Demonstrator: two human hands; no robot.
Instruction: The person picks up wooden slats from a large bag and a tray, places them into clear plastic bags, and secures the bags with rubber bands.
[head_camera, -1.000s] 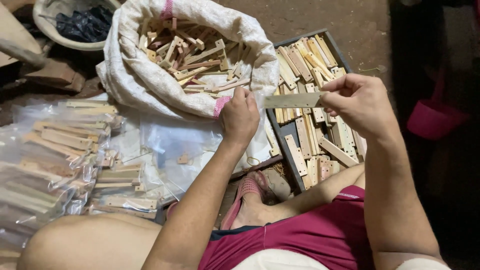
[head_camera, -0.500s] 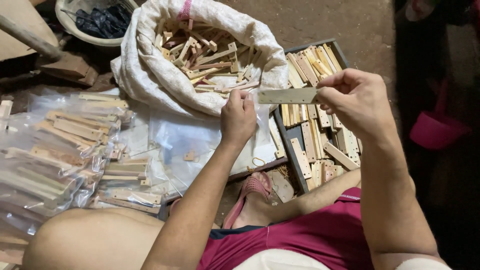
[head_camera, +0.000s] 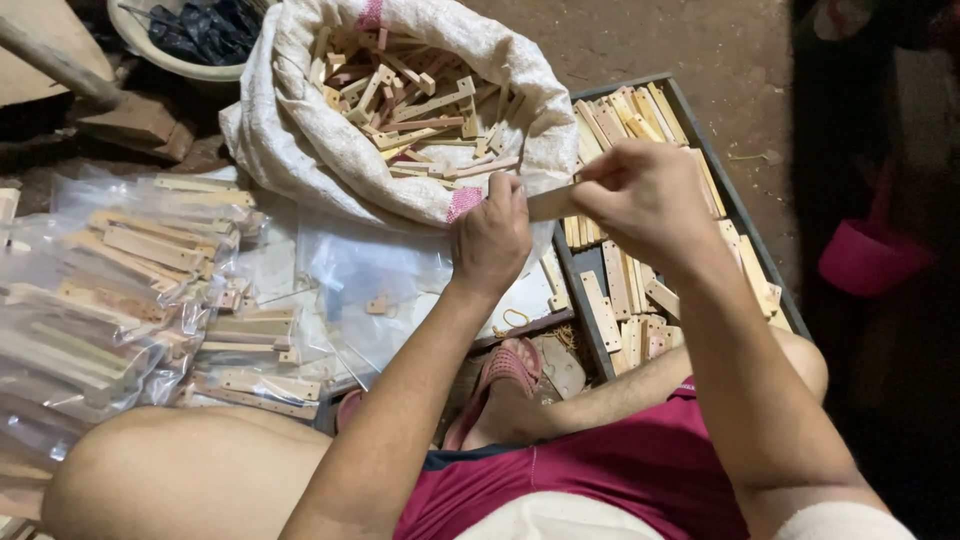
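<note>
Dim warm light overhead, right edge in deep shadow.

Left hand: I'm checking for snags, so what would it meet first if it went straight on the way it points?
Probably the white sack of wooden pieces: the left hand, gripping the wooden strip, points up-frame at its rim. Depth is unclear.

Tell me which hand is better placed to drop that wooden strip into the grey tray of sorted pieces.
Right, probably. The right hand grips the wooden strip directly above the grey tray, while the left hand pinches its other end nearer the sack.
</note>
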